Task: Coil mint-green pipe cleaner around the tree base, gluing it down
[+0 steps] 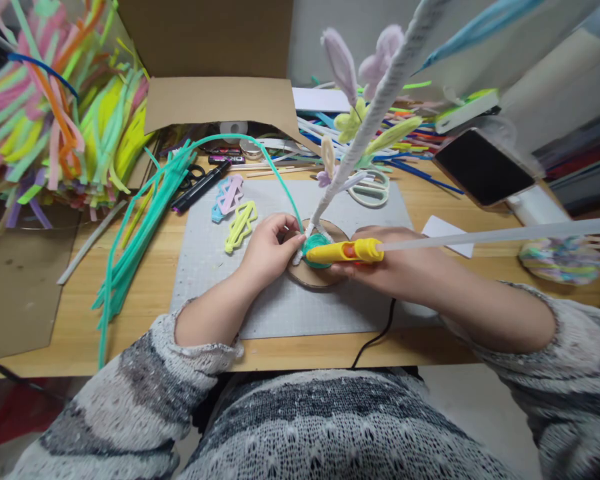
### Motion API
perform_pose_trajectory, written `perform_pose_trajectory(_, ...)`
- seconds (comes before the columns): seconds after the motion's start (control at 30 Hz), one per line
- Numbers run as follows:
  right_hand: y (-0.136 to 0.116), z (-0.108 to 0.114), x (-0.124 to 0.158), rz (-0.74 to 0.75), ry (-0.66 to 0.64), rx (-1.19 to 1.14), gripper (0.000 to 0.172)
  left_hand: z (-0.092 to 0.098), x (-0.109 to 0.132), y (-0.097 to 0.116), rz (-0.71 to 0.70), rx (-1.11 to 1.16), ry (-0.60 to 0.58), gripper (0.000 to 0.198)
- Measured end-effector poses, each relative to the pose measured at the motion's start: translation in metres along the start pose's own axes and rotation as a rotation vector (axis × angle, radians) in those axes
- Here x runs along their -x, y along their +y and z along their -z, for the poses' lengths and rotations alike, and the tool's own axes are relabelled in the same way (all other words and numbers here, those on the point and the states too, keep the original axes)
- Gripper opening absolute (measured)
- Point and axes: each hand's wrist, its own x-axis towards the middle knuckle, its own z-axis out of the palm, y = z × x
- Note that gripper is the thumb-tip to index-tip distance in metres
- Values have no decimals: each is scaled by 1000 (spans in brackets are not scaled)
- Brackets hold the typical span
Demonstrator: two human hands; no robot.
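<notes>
My right hand (395,267) is wrapped round a yellow hot glue gun (337,251), with a long translucent glue stick (500,234) running out of its back to the right. The gun's tip reaches a teal coil of pipe cleaner (319,257) on a round wooden base (313,283). With thumb and forefinger, my left hand (273,247) pinches the end of a long teal pipe cleaner (275,168) beside that coil. From the base a white wrapped stem (367,123) rises, leaning right, with lilac and yellow fuzzy flowers (350,120) behind it.
A grey cutting mat (205,280) lies under the work, with zigzag fuzzy pieces (241,227) on it. Teal pipe cleaners (140,247) and a black marker (200,188) lie left; scissors (373,190) and a phone (484,167) right. A black cable (377,343) crosses the table edge.
</notes>
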Motion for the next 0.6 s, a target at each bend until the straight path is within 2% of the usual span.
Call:
perform_pose_trajectory(0.23,9,-6,2,113,65,-81,27,0,-1,-1,-4,2,-6,9)
perform_pose_trajectory(0.33,9,-9,4,108,80,-118,27,0,-1,-1,2,6,-15,8)
perform_pose_trajectory(0.43,6,-10,7,9,116,-215,27,0,0,-1,8,0,-8,8)
perform_pose_trajectory(0.53,8,-9,14,-179,139,-344,28,1,0,-1,18,3,-10,8)
perform_pose_trajectory(0.6,15,-8,21,-292,106,-495,30,1,0,-1,18,2,-10,8)
